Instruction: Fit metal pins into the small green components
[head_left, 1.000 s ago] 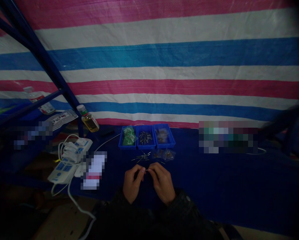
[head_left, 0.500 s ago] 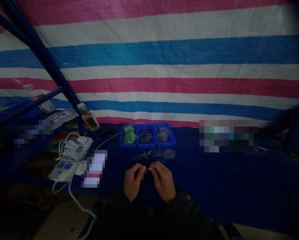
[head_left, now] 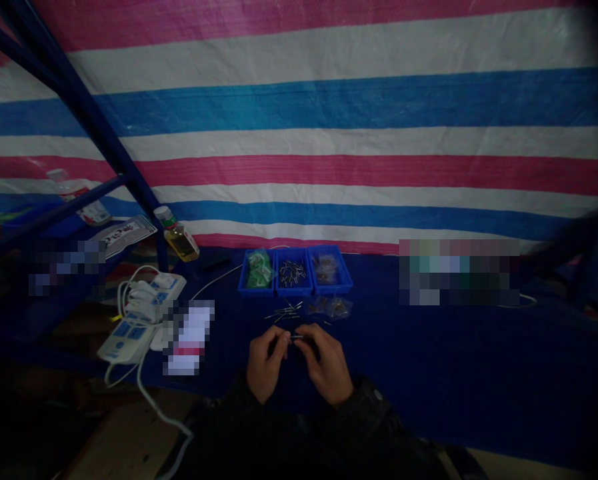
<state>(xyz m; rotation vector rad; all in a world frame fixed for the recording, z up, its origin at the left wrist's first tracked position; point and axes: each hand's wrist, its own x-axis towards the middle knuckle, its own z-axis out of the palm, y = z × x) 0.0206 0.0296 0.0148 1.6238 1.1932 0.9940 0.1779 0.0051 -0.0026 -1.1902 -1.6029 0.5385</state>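
Note:
Between my two hands, just above the blue tabletop, is a thin metal pin point(head_left: 297, 337). The fingertips of my left hand point(head_left: 267, 360) pinch its left end. My right hand point(head_left: 327, 360) has thumb and forefinger closed about its other end. A loose pile of similar thin metal pins point(head_left: 285, 311) lies just beyond the fingers. Beside that pile rest small clear plastic bags point(head_left: 339, 307) with brownish bits inside, too small to name.
Three joined blue bins stand behind: one with green packets point(head_left: 259, 269), one with metal pins point(head_left: 292, 272), one with clear bags point(head_left: 325, 267). To the left are a blurred-out phone-like slab point(head_left: 191, 338), a power strip point(head_left: 129, 339) with cables, and a bottle point(head_left: 181, 239). Striped sheeting hangs behind.
The fingertips of my right hand have shifted slightly, and more of the metal pin shows between the hands. My left hand has barely moved.

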